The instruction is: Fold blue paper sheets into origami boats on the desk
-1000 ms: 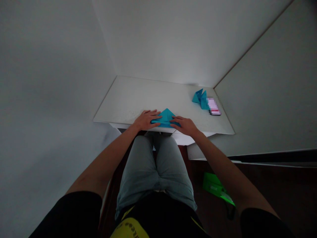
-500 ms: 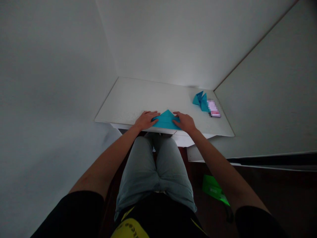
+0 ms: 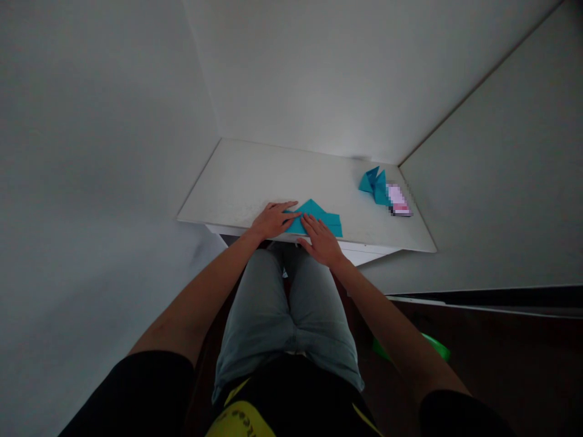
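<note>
A folded teal paper (image 3: 324, 218) lies at the near edge of a white table (image 3: 255, 176). My left hand (image 3: 272, 220) rests flat on the paper's left side, fingers stretched out and pointing right. My right hand (image 3: 320, 240) lies flat over the paper's lower middle, fingers extended toward its peak. Neither hand grips anything; both press on the sheet. The paper's right part and its top point show uncovered.
A second folded teal paper shape (image 3: 374, 184) stands at the table's far right, next to a small pink blurred object (image 3: 399, 201). White walls close in on the left, back and right. A green object (image 3: 432, 346) lies on the dark floor at the right.
My right hand has slid left and nearer along the paper, uncovering its right end. My left hand stays on the left side. The view shifted slightly.
</note>
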Demonstrator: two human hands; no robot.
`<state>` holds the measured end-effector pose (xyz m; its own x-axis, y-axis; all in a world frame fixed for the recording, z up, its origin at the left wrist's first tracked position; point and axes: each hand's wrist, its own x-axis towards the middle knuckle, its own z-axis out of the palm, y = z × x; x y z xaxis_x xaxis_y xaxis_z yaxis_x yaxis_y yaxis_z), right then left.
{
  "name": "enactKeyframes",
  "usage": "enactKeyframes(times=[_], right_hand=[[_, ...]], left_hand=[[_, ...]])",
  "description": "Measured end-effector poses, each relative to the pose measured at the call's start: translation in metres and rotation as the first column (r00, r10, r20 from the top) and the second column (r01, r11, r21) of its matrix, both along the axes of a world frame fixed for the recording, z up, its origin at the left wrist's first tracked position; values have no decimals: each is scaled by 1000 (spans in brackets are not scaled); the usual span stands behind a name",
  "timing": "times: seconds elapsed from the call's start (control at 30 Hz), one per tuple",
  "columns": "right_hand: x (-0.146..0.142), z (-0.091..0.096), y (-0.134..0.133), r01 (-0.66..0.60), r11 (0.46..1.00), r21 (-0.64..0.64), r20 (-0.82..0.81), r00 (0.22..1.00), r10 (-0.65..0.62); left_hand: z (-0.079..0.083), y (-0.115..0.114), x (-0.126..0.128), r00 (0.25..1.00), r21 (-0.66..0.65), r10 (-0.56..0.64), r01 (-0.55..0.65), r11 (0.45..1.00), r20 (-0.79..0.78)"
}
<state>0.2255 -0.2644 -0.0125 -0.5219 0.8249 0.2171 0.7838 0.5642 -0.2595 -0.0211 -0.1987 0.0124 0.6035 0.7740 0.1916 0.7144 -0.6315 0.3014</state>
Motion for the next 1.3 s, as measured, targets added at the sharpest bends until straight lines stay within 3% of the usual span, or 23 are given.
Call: enactKeyframes(times=[0.37, 0.6, 0.97, 1.13, 1.3], right_hand=[[70, 3, 4, 127, 991, -47, -22, 992, -128], [67, 4, -1, 156, 987, -25, -15, 988, -156], [80, 1, -23, 154, 986, 62, -36, 988, -152], [83, 13, -26, 253, 967, 43, -164, 956, -243], [95, 39, 7, 342, 934, -102, -436, 829, -351]], left_hand=[[3, -1, 3, 1000, -10, 17, -17, 1000, -10], [4, -7, 1, 999, 18, 21, -21, 1000, 29], [-5, -38, -19, 997, -3, -71, 71, 997, 32], [-6, -41, -15, 982, -57, 17, -6, 998, 188], [6, -20, -9, 876, -218, 261, -185, 958, 406]])
